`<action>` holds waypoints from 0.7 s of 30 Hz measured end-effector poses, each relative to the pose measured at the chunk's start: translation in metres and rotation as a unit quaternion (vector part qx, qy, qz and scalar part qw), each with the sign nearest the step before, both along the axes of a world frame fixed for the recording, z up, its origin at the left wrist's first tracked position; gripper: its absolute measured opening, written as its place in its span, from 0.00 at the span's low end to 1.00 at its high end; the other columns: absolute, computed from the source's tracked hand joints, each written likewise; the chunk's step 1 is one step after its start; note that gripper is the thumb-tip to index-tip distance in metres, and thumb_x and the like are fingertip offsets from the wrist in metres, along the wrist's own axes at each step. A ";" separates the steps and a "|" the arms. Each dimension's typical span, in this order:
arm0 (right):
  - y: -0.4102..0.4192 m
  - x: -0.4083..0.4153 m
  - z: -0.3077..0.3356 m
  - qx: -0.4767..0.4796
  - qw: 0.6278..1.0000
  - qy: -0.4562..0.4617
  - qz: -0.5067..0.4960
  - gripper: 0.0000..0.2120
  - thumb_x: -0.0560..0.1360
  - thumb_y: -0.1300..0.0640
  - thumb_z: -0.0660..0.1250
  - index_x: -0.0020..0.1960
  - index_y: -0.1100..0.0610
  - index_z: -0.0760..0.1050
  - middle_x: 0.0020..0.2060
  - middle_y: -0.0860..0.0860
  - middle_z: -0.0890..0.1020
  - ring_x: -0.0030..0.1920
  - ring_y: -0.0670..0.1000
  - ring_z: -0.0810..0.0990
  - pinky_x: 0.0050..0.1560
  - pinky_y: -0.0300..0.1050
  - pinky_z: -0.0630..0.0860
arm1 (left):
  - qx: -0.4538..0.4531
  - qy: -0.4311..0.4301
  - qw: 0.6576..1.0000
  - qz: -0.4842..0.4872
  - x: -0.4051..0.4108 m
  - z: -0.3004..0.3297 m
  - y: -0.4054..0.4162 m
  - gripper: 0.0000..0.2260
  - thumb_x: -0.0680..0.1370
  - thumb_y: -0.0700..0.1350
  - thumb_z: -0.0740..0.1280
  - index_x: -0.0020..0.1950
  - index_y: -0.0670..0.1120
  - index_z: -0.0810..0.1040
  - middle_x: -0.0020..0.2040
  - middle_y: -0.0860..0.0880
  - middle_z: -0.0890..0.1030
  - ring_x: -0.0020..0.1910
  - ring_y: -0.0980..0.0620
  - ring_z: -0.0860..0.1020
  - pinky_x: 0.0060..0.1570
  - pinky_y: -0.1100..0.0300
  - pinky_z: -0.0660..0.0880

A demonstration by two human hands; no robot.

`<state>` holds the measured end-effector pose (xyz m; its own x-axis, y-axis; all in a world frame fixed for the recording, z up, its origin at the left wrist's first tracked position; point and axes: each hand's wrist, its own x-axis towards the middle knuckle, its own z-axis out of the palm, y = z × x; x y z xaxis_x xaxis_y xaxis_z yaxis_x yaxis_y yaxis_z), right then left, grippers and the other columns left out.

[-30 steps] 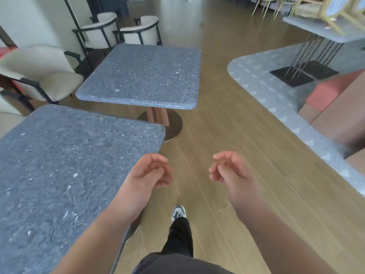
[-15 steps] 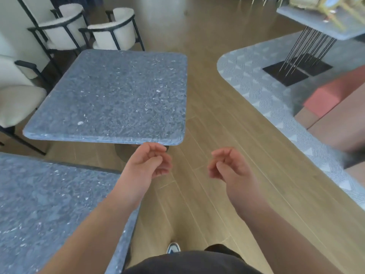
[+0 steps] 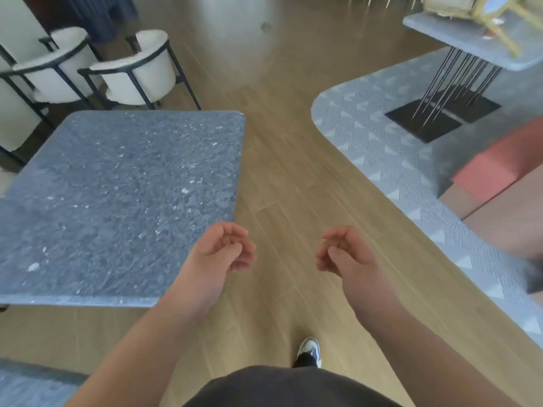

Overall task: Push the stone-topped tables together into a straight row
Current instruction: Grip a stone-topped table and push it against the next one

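- Head view, hands: left hand (image 3: 219,254) and right hand (image 3: 345,255) are both raised in front of the body over the wooden floor (image 3: 282,177), apart from each other, fingers loosely curled, nothing in either one. Neither touches a table.
- Head view, task's things: one stone-topped table (image 3: 117,201) lies just left of and beyond the left hand, its near right corner close beside that hand's knuckles. A second stone-topped table (image 3: 32,383) shows only as a corner, well behind and left of the left forearm, with a strip of bare floor between the two tops, so they are not yet joined.
- Head view, surroundings: two white chairs (image 3: 111,71) stand beyond the far edge of the nearer table. Ahead and right of the right hand is a patterned grey carpet (image 3: 405,160), and on it another table on thin metal legs (image 3: 458,80). One shoe (image 3: 308,351) shows below, between the forearms.
- Step in hand, as I judge it: approaching the table ahead, before any push; the row is still open at that gap.
- Next move, as I judge it: flat palms or a grip on an edge of this top, then a steady push toward the other table, keeping the long edges in line. A stone top will likely be heavy, and its base may drag.
- Writing: no brand, label or lettering can be read anywhere.
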<state>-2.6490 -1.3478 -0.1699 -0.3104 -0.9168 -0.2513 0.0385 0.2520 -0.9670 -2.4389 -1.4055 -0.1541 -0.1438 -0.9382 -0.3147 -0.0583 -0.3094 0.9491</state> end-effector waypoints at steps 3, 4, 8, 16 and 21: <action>-0.061 -0.034 0.010 -0.005 0.999 0.025 0.024 0.14 0.79 0.71 0.56 0.53 0.56 0.75 0.35 0.47 0.81 0.39 0.51 0.78 0.56 0.57 0.77 | -0.015 -0.010 1.000 0.004 -0.030 0.002 -0.045 0.11 0.80 0.28 0.55 0.54 0.39 0.75 0.38 0.49 0.83 0.39 0.48 0.82 0.47 0.52 0.80; -0.080 -0.043 0.014 -0.009 0.999 0.030 0.031 0.14 0.79 0.70 0.57 0.53 0.56 0.75 0.35 0.47 0.81 0.39 0.51 0.78 0.57 0.57 0.77 | -0.019 -0.015 1.000 0.012 -0.036 0.002 -0.059 0.11 0.80 0.29 0.56 0.54 0.39 0.75 0.39 0.49 0.83 0.40 0.48 0.82 0.48 0.52 0.80; -0.147 -0.066 0.022 -0.019 0.998 0.022 0.054 0.13 0.79 0.70 0.57 0.54 0.56 0.76 0.35 0.47 0.80 0.39 0.50 0.78 0.58 0.56 0.77 | -0.021 -0.007 0.999 0.038 -0.055 0.001 -0.119 0.12 0.81 0.29 0.56 0.54 0.40 0.76 0.40 0.48 0.83 0.41 0.47 0.82 0.50 0.49 0.79; -0.322 -0.093 0.010 -0.020 0.995 0.032 0.088 0.13 0.78 0.70 0.58 0.53 0.55 0.76 0.37 0.49 0.81 0.40 0.52 0.78 0.58 0.61 0.77 | -0.032 0.007 0.998 0.059 -0.087 -0.019 -0.281 0.12 0.81 0.29 0.55 0.55 0.39 0.75 0.42 0.46 0.83 0.42 0.46 0.81 0.49 0.52 0.80; -0.454 -0.107 0.021 -0.015 0.993 0.042 0.105 0.12 0.78 0.70 0.58 0.54 0.57 0.76 0.36 0.48 0.81 0.40 0.51 0.78 0.55 0.55 0.78 | -0.016 0.007 0.998 0.058 -0.108 -0.021 -0.410 0.12 0.80 0.29 0.55 0.56 0.39 0.74 0.42 0.46 0.82 0.40 0.48 0.81 0.48 0.52 0.78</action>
<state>-2.7564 -1.8022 -0.1490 -0.1306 -0.9700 -0.2050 -0.0932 0.2179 -0.9715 -2.5467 -1.8157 -0.1749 -0.0377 -0.9585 -0.2824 -0.0109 -0.2822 0.9593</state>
